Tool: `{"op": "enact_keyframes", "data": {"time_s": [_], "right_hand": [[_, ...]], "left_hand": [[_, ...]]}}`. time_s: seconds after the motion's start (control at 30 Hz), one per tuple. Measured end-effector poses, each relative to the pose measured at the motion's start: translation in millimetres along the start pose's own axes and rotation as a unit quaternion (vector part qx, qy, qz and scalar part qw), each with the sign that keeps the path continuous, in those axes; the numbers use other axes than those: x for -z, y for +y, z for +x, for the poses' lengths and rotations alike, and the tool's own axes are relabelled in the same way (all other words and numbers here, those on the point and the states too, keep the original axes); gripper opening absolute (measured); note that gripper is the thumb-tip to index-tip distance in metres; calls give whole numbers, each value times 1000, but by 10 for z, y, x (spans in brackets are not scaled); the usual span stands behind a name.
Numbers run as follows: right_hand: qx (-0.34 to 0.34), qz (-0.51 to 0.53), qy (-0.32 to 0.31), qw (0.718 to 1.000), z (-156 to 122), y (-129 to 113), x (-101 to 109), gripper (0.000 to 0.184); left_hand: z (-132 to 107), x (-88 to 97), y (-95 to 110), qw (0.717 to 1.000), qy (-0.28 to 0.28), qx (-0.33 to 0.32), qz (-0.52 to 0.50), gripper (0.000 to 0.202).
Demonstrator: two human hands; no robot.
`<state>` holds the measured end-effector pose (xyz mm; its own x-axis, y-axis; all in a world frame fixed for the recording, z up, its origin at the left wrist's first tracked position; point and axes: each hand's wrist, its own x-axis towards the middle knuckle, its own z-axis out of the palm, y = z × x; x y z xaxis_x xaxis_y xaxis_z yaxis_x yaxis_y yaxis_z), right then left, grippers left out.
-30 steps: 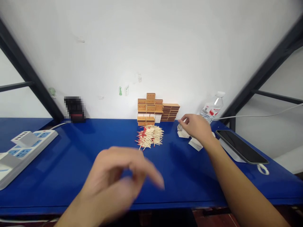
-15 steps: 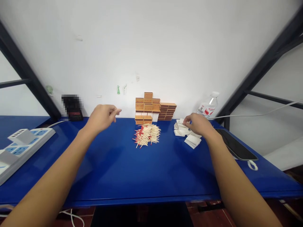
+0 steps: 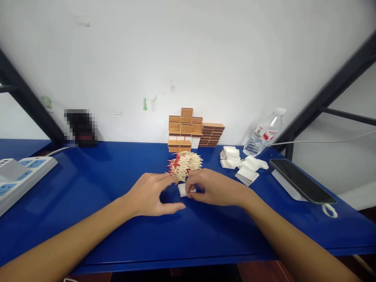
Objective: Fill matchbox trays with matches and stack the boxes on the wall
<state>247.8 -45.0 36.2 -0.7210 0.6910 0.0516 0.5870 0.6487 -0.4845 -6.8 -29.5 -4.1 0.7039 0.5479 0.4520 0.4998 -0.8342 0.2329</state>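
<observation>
My right hand (image 3: 207, 186) grips a small white matchbox tray (image 3: 182, 190) between thumb and fingers, low over the blue table in front of the match pile. My left hand (image 3: 154, 194) is open beside it, thumb and fingers apart, the fingertips close to the pile's near edge. The loose matches (image 3: 185, 162), pale sticks with red heads, lie in a heap. Behind them stand stacked orange matchboxes (image 3: 185, 128), with more boxes (image 3: 213, 135) piled brown side outward on the right. Several white trays (image 3: 230, 156) lie in a loose group right of the heap.
A tilted water bottle (image 3: 263, 133) leans near the wall at the right. In front of it lies a dark phone (image 3: 302, 181) with a white strap. A power strip (image 3: 26, 176) lies on the left of the blue table (image 3: 147, 243). A blurred black object (image 3: 82, 129) stands at the back left.
My right hand has moved left from the white trays to the front of the match pile, with one tray. My left hand has come down and right, its fingers now spread.
</observation>
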Motion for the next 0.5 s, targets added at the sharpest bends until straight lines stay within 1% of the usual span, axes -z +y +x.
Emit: {"op": "enact_keyframes", "data": {"time_s": [0.07, 0.1, 0.2, 0.27, 0.3, 0.33, 0.43, 0.5], "right_hand": [[-6, 9, 18, 1000, 48, 8, -48, 5], [-14, 11, 43, 999, 74, 32, -40, 7], [-54, -18, 160, 985, 204, 143, 63, 14], [-83, -63, 209, 972, 338, 224, 157, 13], [-92, -87, 211, 969, 411, 260, 203, 13], [-96, -107, 197, 970, 481, 292, 245, 14], [-103, -147, 117, 977, 644, 349, 337, 16], [-117, -172, 74, 975, 705, 357, 367, 15]], "left_hand": [[-14, -60, 33, 1000, -21, 12, 1, 53], [-12, -80, 37, 999, -30, 23, 0, 54], [6, -122, 34, 997, -51, 55, 2, 55], [19, -145, 29, 995, -64, 75, 3, 51], [23, -157, 26, 994, -70, 81, 1, 48], [26, -169, 22, 994, -75, 84, -2, 47], [27, -198, 2, 994, -75, 80, -16, 42], [22, -210, -12, 994, -73, 77, -22, 39]]}}
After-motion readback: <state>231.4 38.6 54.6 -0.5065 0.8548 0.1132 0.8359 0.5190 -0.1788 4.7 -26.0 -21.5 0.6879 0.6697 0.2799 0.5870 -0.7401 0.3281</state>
